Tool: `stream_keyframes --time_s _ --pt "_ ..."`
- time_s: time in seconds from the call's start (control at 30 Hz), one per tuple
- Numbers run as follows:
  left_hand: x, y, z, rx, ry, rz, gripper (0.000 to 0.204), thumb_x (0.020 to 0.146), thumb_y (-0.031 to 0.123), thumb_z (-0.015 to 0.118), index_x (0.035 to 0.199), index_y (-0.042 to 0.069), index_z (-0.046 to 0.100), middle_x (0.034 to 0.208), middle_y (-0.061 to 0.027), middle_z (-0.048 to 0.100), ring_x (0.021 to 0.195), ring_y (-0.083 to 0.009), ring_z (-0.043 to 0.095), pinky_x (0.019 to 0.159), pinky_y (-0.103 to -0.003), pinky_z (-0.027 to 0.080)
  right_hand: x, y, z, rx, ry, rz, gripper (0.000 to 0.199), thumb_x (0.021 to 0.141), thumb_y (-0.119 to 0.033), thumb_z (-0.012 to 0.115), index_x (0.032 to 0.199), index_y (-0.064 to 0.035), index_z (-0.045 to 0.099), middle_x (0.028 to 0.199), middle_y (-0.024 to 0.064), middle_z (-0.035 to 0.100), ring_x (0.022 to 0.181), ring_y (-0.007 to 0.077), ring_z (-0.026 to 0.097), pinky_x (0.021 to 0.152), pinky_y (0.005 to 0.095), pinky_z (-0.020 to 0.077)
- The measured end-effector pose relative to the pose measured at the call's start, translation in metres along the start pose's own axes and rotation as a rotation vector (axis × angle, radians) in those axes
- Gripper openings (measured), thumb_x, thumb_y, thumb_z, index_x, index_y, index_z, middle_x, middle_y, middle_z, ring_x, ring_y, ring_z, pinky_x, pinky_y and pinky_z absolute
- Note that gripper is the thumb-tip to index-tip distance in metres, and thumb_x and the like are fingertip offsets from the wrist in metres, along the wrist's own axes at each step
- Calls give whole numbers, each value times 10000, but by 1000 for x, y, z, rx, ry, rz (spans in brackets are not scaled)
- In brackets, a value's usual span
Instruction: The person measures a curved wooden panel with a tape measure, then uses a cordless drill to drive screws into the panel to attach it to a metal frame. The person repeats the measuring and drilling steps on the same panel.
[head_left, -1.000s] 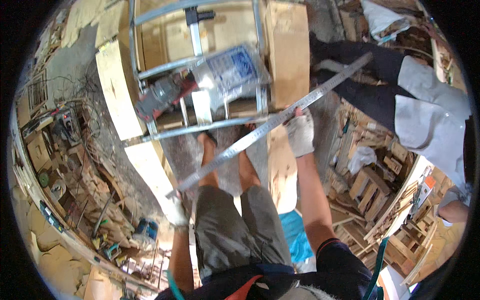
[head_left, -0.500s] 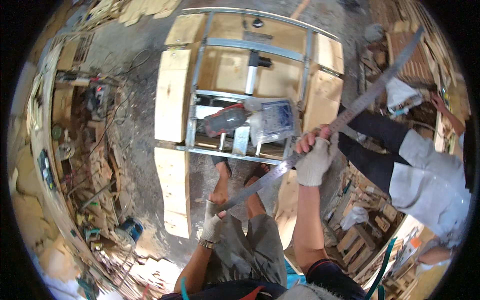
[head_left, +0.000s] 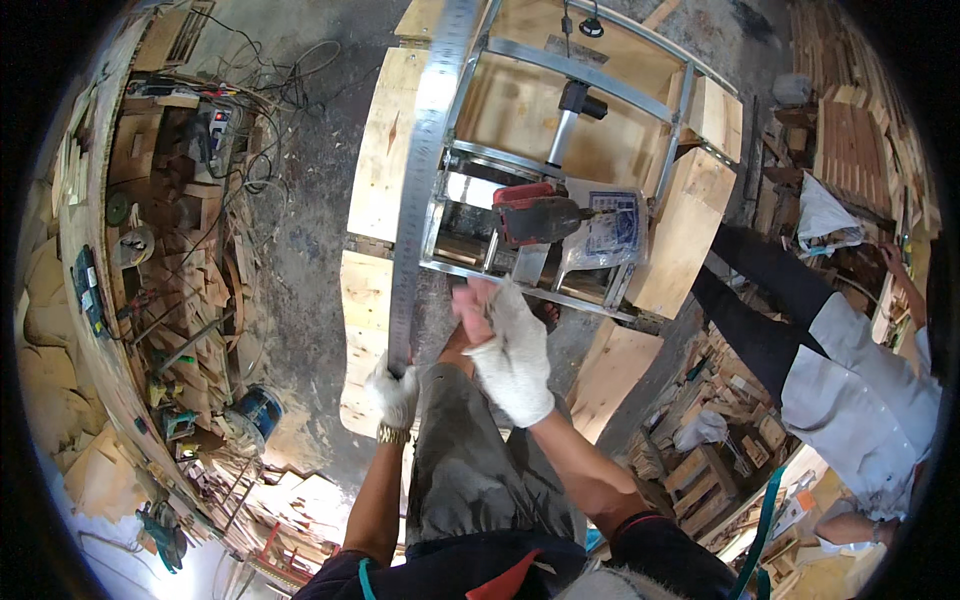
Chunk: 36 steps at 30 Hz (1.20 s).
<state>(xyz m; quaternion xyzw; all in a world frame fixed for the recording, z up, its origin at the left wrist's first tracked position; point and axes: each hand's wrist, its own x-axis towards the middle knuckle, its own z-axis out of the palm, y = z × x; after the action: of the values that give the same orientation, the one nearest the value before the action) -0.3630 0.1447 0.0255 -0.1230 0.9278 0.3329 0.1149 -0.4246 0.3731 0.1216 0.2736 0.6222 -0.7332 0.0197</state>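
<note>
My gloved left hand is closed on the near end of a long steel ruler. Away from me the ruler runs along the left wooden side panel of a metal-framed piece; whether it touches the wood I cannot tell. My right hand, in a white glove with bare fingertips, is off the ruler, fingers stretched out and slightly blurred, just before the metal frame. A red and black power drill rests on the frame beside a clear plastic bag with blue print.
Inside the frame sits a black and silver linear actuator. At right stands another person in dark trousers. Wood scraps and a bench with tools flank the work; cables trail over the left floor. A blue bucket stands lower left.
The ruler has swung from a rightward slant to lie along the left panel. My right hand has let go of it and moved left; my left hand keeps its hold. The drill appears turned.
</note>
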Motion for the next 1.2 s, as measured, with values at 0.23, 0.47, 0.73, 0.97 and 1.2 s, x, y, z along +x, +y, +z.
stream_keyframes --time_s 0.23,0.47,0.73,0.97,1.2 --pt "70 -50 75 69 20 183 275 719 180 788 958 74 703 682 -118 668 604 -318 662 594 -413 531 20 137 -53 -461 295 115 274 947 -5 562 1216 48 582 910 56 637 848 129 622 774 248 515" --pt "96 -69 130 132 -51 96 270 743 203 800 963 74 713 774 -150 706 715 -360 686 683 -451 536 83 213 -73 -825 415 38 516 893 -280 677 1309 0 552 1172 199 657 1050 357 650 908 420 517" --pt "135 -49 151 207 -148 57 374 840 423 743 950 68 708 752 -189 698 697 -396 676 654 -481 524 143 232 -43 -994 63 387 457 944 -270 599 1325 -28 528 1307 174 613 1174 325 598 959 405 493" --pt "106 -31 133 231 -208 -13 598 843 269 767 1331 11 537 1166 -222 660 1043 -349 652 885 -433 505 170 205 -7 399 482 -23 411 927 -257 619 1270 -38 561 1232 136 650 1130 300 616 969 421 484" --pt "99 -26 129 -26 -127 -6 483 939 160 642 1367 -14 502 1223 -139 614 1098 -249 601 926 -374 495 43 167 -11 131 513 -250 476 884 -276 608 1282 -19 560 1146 188 661 1048 351 641 884 454 517"
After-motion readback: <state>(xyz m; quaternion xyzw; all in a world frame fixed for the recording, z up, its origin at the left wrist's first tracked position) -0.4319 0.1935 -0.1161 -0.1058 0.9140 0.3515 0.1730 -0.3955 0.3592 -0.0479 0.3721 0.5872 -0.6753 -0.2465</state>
